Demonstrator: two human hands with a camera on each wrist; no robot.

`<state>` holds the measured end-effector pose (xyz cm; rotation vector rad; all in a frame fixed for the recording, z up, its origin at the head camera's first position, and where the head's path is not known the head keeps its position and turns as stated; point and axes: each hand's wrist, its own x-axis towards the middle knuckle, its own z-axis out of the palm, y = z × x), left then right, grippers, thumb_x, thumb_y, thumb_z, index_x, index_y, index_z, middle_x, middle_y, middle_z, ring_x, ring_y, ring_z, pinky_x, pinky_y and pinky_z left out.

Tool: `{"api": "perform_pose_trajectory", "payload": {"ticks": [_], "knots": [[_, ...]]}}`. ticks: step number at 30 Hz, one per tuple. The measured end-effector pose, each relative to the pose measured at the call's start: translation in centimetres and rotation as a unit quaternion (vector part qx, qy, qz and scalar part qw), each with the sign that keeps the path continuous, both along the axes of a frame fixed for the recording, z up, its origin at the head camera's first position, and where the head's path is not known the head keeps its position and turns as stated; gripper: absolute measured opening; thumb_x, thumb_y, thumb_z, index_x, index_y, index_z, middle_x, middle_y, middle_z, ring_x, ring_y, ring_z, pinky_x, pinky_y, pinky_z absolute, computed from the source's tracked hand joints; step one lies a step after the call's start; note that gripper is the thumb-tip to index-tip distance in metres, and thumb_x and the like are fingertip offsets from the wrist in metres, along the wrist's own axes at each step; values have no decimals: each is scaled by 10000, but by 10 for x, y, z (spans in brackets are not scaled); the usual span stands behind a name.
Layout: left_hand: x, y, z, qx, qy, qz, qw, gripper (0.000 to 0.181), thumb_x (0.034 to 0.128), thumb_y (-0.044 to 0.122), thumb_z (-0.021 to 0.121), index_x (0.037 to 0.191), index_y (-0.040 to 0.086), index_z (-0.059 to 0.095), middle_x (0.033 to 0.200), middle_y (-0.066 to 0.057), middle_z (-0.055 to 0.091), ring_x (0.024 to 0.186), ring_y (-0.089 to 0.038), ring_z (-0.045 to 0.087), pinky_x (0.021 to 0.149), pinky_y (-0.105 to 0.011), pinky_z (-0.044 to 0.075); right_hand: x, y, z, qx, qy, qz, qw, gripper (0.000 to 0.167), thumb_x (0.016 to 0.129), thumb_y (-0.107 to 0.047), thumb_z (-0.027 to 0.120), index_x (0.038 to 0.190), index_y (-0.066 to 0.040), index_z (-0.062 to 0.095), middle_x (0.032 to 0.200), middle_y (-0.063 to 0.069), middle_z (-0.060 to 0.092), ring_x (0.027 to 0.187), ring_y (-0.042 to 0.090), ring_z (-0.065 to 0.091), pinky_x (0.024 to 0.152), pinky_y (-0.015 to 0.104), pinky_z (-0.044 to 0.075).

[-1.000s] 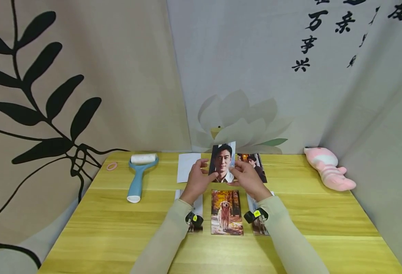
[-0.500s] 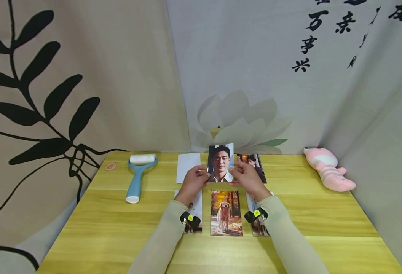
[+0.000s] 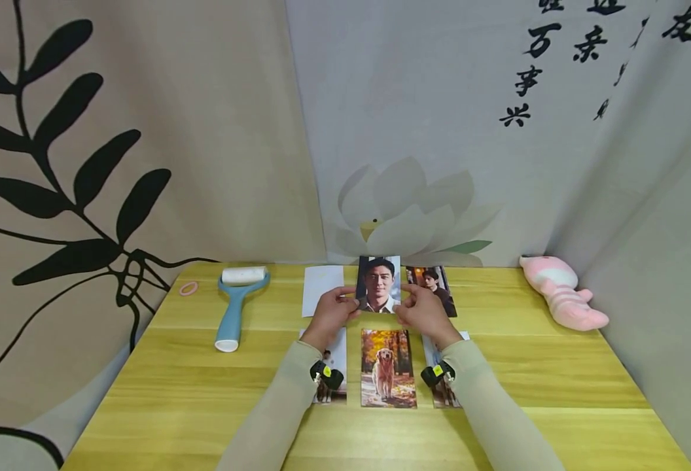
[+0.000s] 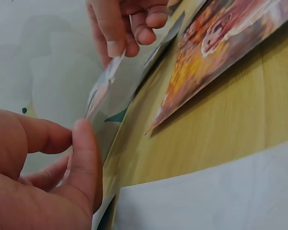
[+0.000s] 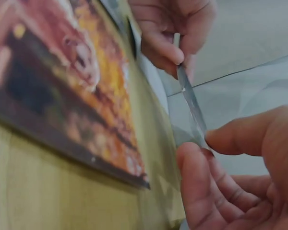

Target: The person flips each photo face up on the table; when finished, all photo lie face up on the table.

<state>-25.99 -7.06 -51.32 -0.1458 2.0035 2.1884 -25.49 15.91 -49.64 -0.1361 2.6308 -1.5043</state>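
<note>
A portrait photo point(image 3: 379, 282) of a dark-haired person in a white collar is held by its two side edges above the table. My left hand point(image 3: 329, 316) pinches one edge between thumb and fingers. On the opposite edge my right hand point(image 3: 425, 315) does the same; its pinch shows in the right wrist view on the thin edge of the photo point(image 5: 191, 96). Nearest below lies a golden dog photo point(image 3: 388, 367). A white card point(image 3: 320, 288) lies behind my left hand, and another portrait photo point(image 3: 436, 288) sits behind my right.
Two more photos, a left one point(image 3: 338, 353) and a right one point(image 3: 444, 396), are partly covered by my wrists. A blue-handled lint roller point(image 3: 231, 320) and a pink ring point(image 3: 188, 288) lie on the left. A pink plush toy point(image 3: 563, 294) rests at the right, by the curtain point(image 3: 233, 131).
The portrait photo has come down and slightly left, its top edge now lower against the curtain. My left hand has shifted its hold along the edge, fingers drawn back from the photo's face.
</note>
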Motion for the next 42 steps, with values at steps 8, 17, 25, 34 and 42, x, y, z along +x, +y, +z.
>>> {"api": "perform_pose_trajectory", "payload": {"ticks": [8, 17, 25, 34, 42], "knots": [[1, 1, -4, -799, 182, -38, 9966, 386, 951, -16, 683, 1328, -92, 649, 1081, -209, 725, 828, -159, 719, 783, -291, 643, -2, -3, -10, 307, 17, -182, 9994, 532, 950, -157, 765, 1426, 14, 601, 871, 69, 757, 630, 179, 718, 580, 299, 561], [3, 1, 1, -1741, 416, 152, 9837, 379, 906, 2, 697, 1279, -66, 707, 1111, -205, 764, 894, -216, 756, 750, -268, 625, 0, -8, -7, 755, 78, -259, 9968, 421, 930, -162, 781, 1324, -34, 705, 994, 102, 790, 702, 146, 720, 624, 312, 577], [5, -2, 2, -2126, 393, -25, 9763, 404, 929, 82, 722, 1312, -46, 704, 1139, -177, 776, 909, -200, 741, 766, -291, 603, 2, -8, -7, 854, 114, -223, 9960, 431, 947, -183, 777, 1342, -30, 698, 1040, 125, 799, 756, 162, 737, 640, 329, 588], [10, -7, 9, -2265, 406, -118, 9731, 433, 948, 166, 716, 1336, -25, 702, 1096, -148, 796, 830, -156, 696, 703, -252, 529, 1, -7, -8, 670, -97, -367, 9970, 425, 976, -241, 750, 1330, -17, 681, 1084, 161, 793, 782, 175, 767, 670, 359, 626], [15, -18, 11, -1679, 366, -112, 9851, 405, 978, 125, 676, 1348, -40, 679, 1148, -194, 770, 834, -178, 699, 694, -242, 546, 1, -16, 1, 679, 308, -257, 9969, 373, 981, -273, 734, 1276, -45, 724, 1053, 104, 800, 848, 193, 763, 750, 404, 627]]}}
